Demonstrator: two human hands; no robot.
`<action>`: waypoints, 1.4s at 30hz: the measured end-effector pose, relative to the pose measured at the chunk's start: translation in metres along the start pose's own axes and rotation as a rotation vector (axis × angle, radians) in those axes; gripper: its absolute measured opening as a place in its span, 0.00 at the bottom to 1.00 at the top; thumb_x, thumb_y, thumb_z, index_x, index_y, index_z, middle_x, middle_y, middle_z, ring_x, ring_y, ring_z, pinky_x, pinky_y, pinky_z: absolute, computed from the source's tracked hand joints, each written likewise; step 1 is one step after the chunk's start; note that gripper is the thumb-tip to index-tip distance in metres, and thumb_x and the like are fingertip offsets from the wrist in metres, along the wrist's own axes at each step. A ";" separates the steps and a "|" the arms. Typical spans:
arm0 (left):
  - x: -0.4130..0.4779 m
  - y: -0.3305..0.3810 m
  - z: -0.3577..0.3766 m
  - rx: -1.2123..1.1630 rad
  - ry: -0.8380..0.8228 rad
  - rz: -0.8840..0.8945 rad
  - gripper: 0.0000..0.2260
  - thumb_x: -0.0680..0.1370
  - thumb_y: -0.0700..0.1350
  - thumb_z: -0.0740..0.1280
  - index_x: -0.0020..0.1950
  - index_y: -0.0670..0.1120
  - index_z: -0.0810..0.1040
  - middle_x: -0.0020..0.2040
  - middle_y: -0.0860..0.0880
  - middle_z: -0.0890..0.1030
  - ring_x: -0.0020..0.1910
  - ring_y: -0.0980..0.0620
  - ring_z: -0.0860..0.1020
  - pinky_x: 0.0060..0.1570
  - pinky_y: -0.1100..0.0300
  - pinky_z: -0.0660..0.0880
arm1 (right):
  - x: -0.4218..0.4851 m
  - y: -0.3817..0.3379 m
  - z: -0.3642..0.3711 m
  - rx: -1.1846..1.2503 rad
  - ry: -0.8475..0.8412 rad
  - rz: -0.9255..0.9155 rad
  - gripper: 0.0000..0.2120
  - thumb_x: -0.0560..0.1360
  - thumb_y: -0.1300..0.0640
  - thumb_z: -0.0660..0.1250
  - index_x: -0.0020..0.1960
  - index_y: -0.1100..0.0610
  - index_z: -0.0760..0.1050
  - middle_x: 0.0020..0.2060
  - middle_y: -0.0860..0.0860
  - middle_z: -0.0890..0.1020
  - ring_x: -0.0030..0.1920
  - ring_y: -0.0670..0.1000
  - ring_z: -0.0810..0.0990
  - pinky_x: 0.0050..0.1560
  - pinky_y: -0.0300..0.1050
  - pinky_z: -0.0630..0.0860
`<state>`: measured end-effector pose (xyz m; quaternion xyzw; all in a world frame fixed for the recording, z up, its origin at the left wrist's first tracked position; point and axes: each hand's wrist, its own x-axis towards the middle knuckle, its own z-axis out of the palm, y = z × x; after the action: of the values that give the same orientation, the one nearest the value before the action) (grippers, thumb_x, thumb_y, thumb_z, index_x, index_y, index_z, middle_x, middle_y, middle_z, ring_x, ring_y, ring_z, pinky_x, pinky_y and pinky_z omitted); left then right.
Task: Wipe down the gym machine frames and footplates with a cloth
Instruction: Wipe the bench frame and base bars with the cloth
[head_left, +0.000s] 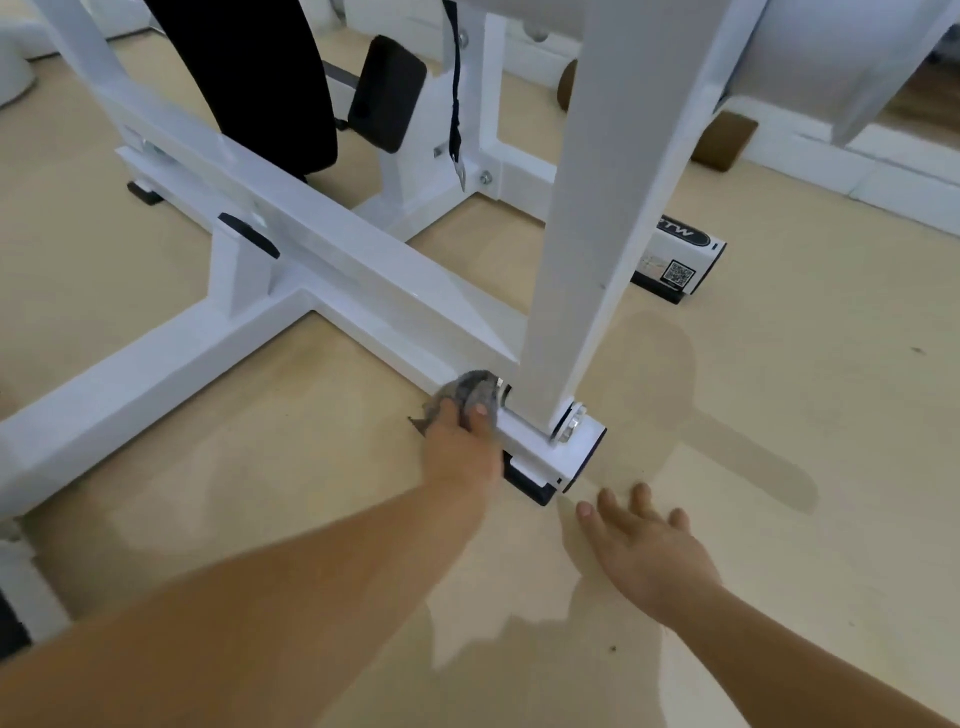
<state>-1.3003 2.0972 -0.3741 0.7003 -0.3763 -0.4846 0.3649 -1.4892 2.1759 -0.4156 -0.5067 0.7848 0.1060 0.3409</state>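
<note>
A white gym machine frame rests on the tan floor, with a long base beam running toward me and a thick upright post bolted near its end. My left hand presses a crumpled grey cloth against the base beam just left of the post's pivot bolt. My right hand lies flat on the floor with fingers spread, just in front of the beam's black end cap. It holds nothing.
Black pads and a hanging black strap sit behind the beam. A second beam end with a QR sticker lies to the right of the post. Brown blocks lean by the white wall base. A rubber foot sits far left.
</note>
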 end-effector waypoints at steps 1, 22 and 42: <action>-0.007 -0.002 0.014 0.000 0.006 -0.053 0.21 0.87 0.51 0.57 0.80 0.49 0.67 0.74 0.45 0.74 0.70 0.42 0.74 0.67 0.57 0.70 | 0.002 0.000 -0.002 -0.021 -0.046 0.012 0.29 0.81 0.33 0.37 0.81 0.37 0.46 0.83 0.52 0.46 0.80 0.66 0.47 0.77 0.66 0.55; -0.058 -0.034 0.061 -0.095 -0.115 -0.167 0.22 0.79 0.47 0.72 0.72 0.51 0.76 0.61 0.50 0.83 0.59 0.50 0.82 0.64 0.52 0.77 | -0.009 0.007 0.015 -0.177 0.051 -0.057 0.43 0.73 0.24 0.55 0.78 0.31 0.33 0.80 0.39 0.33 0.82 0.57 0.37 0.74 0.63 0.65; 0.027 0.003 0.004 -0.335 0.168 -0.155 0.17 0.82 0.44 0.70 0.71 0.48 0.77 0.64 0.51 0.81 0.61 0.49 0.80 0.61 0.62 0.75 | -0.008 0.004 0.017 -0.221 0.090 -0.074 0.44 0.72 0.20 0.50 0.78 0.31 0.31 0.81 0.40 0.33 0.82 0.58 0.37 0.72 0.62 0.68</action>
<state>-1.2979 2.0711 -0.3833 0.6948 -0.2038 -0.5068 0.4679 -1.4833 2.1921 -0.4236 -0.5741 0.7634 0.1562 0.2514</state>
